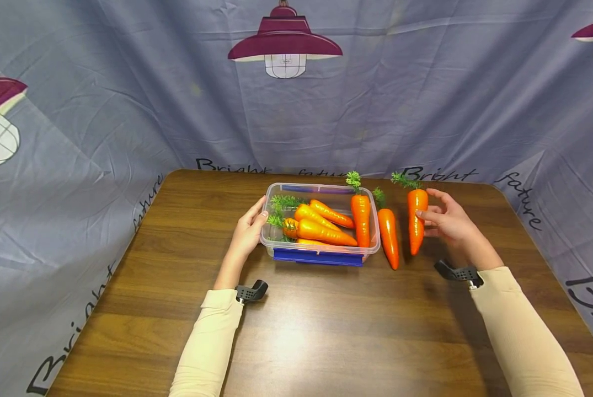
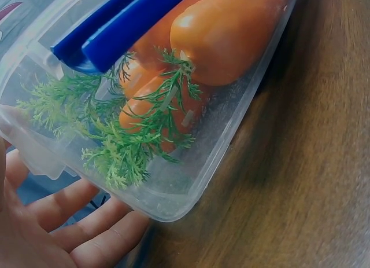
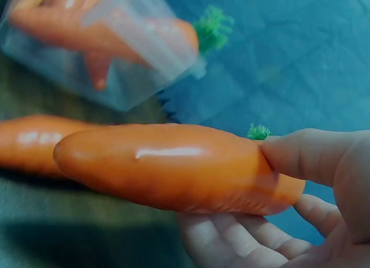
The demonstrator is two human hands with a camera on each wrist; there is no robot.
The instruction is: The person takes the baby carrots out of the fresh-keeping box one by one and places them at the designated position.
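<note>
Currently right hand (image 1: 447,220) fingers grasp a toy carrot (image 1: 416,220); left hand (image 1: 249,231), fingers released, steadies the container (image 1: 321,251); lower tip-first.

Seven carrots (image 1: 388,236); one container (image 1: 321,255); two hands (image 1: 450,220).

The lowest carrot (image 1: 312,241) in the container (image 1: 321,255) lies mostly hidden beneath others.

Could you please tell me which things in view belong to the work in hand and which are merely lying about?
In the work:
- carrot pinched by the right hand
- clear plastic container of carrots, touched by the left hand
- loose carrot on the table beside the container

Just there:
- wooden table
- printed backdrop cloth
</note>
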